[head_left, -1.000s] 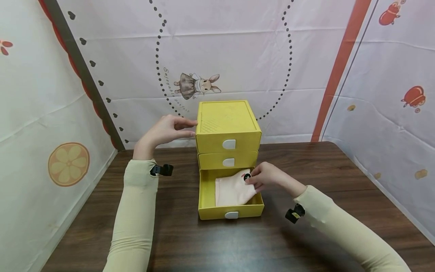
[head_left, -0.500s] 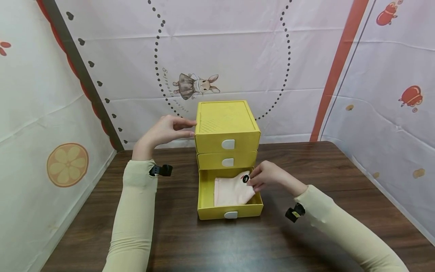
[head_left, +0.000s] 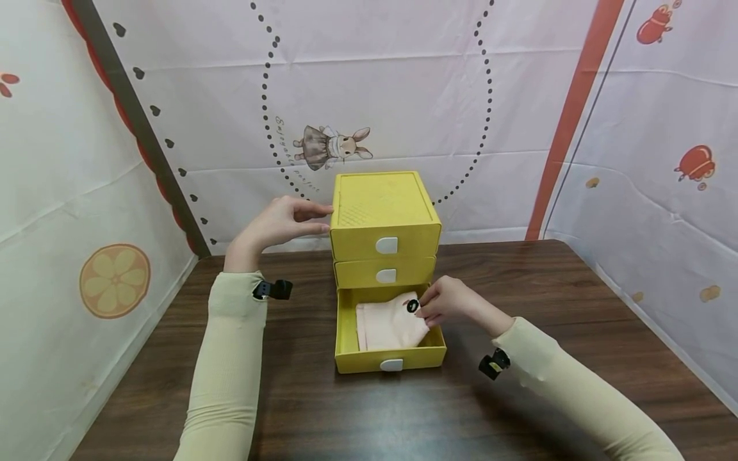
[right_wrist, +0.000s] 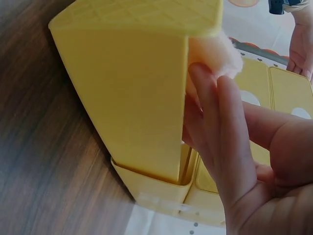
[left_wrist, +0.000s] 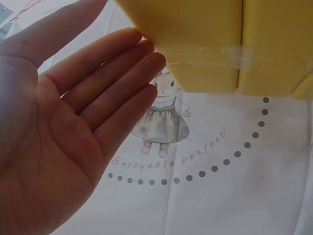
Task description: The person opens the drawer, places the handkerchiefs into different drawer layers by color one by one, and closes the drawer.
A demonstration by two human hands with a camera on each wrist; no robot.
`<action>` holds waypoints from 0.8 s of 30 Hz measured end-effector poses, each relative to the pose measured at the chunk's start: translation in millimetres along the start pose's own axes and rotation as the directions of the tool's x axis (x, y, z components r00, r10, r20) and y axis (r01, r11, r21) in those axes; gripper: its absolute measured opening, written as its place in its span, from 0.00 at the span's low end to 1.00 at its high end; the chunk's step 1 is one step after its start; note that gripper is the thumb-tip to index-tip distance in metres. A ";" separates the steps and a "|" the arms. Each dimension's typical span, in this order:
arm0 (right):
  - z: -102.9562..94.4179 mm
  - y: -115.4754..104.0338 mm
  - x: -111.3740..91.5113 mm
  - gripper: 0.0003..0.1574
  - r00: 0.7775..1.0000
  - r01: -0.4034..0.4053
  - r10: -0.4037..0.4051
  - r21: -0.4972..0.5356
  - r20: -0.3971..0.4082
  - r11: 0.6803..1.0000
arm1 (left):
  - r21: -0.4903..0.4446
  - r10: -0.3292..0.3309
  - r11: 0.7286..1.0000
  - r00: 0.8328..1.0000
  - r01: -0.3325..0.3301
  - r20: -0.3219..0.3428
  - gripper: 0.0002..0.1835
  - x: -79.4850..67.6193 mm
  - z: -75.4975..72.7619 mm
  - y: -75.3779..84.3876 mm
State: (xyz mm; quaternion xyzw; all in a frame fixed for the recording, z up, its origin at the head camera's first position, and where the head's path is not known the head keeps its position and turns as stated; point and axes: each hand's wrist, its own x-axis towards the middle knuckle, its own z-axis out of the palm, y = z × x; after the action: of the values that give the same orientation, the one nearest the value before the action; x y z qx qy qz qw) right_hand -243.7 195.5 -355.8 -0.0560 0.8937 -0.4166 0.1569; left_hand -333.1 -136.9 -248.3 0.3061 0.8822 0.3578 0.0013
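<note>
A small yellow chest of drawers [head_left: 385, 200] stands on the table, its bottom drawer [head_left: 348, 326] pulled out. Inside that drawer lies a folded pale pink, fluffy cloth [head_left: 387, 325] with a round black patch on it. My right hand [head_left: 452, 299] pinches the cloth at its right edge; in the right wrist view the fingers reach over the drawer's side wall [right_wrist: 129, 93] to the cloth [right_wrist: 220, 56], and the thumb tip is hidden. With fairly straight fingers, my left hand [head_left: 277, 223] touches the left side of the chest near its top.
The two upper drawers are closed, each with a white pull tab [head_left: 386, 245]. Beneath everything is a dark wooden table [head_left: 369, 416]. Patterned cloth sheets [head_left: 403, 83] hang behind it and at both sides. Clear tape [left_wrist: 237, 56] runs across the chest's side.
The pink cloth has shifted a little left inside the drawer, and my right hand has moved slightly left with it. My left hand stays against the chest.
</note>
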 end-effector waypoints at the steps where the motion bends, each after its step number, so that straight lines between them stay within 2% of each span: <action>1: 0.6 -0.1 -0.3 0.13 1.000 0.002 -0.002 0.002 -0.002 1.000 | -0.001 0.000 1.000 1.000 0.000 0.000 0.24 0.0 0.0 -0.4; 9: -1.6 -1.3 -6.8 0.15 0.999 -0.027 0.026 -0.017 -0.041 0.999 | -0.005 0.004 1.000 1.000 -0.004 0.002 0.24 -0.5 -0.1 0.0; 19: -9.4 2.2 -20.9 0.14 0.993 0.067 -0.074 -0.074 -0.092 0.995 | 0.006 0.008 1.000 1.000 -0.008 0.000 0.24 0.4 1.3 0.4; 24: -10.9 5.3 -24.7 0.11 0.994 0.076 -0.082 -0.066 -0.079 0.995 | 0.010 -0.012 1.000 1.000 0.012 -0.001 0.23 -8.2 1.1 19.8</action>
State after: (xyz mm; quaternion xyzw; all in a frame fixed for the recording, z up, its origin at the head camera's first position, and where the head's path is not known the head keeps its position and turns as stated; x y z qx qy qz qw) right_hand -223.7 212.6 -347.5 -0.0793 0.9091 -0.3959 0.1020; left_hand -315.5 -129.6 -238.4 0.3006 0.8858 0.3535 0.0017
